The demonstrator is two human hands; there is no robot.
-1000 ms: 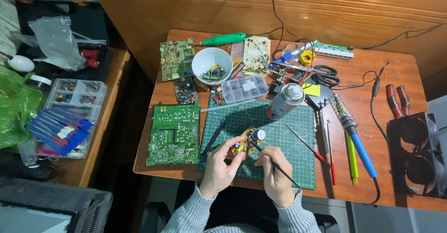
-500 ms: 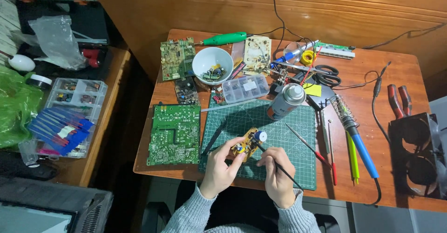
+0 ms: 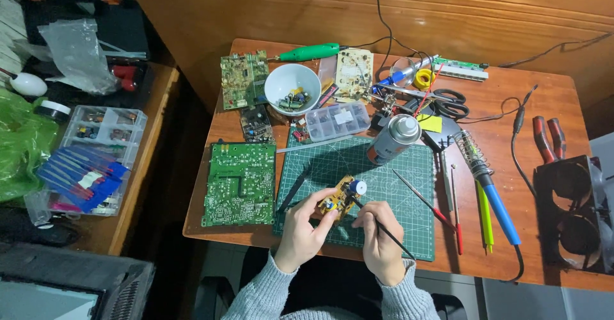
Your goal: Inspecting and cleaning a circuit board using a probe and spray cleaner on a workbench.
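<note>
Left hand (image 3: pixel 306 229) pinches a small yellow circuit board (image 3: pixel 338 200) over the green cutting mat (image 3: pixel 384 185); right hand (image 3: pixel 377 235) grips a thin black tool (image 3: pixel 384 228) poking at it.

- Cutting mat (image 3: pixel 390 185): dark green with a fine pale grid of lines.
- Small circuit board (image 3: pixel 338 200): yellow-tan, carrying a blue cylinder with a white top.
- Thin tool (image 3: pixel 390 235): black.
- Sleeves (image 3: pixel 268 294): light grey knit.
- Large circuit board (image 3: pixel 240 184): bright green, speckled with tiny silver dots.
- Bowl (image 3: pixel 292 88): white, filled with mixed-colour bits.
- Spray can (image 3: pixel 391 139): silver-grey with an orange band.
- Rotary tool (image 3: pixel 310 52): vivid green.
- Soldering iron (image 3: pixel 495 201): blue handle, silver coiled stand.
- Pliers (image 3: pixel 549 137): red handles.
- Sticky note (image 3: pixel 430 123): yellow.
- Table (image 3: pixel 543 102): reddish-brown wood.
- Plastic bag (image 3: pixel 19 144): translucent green.
</note>
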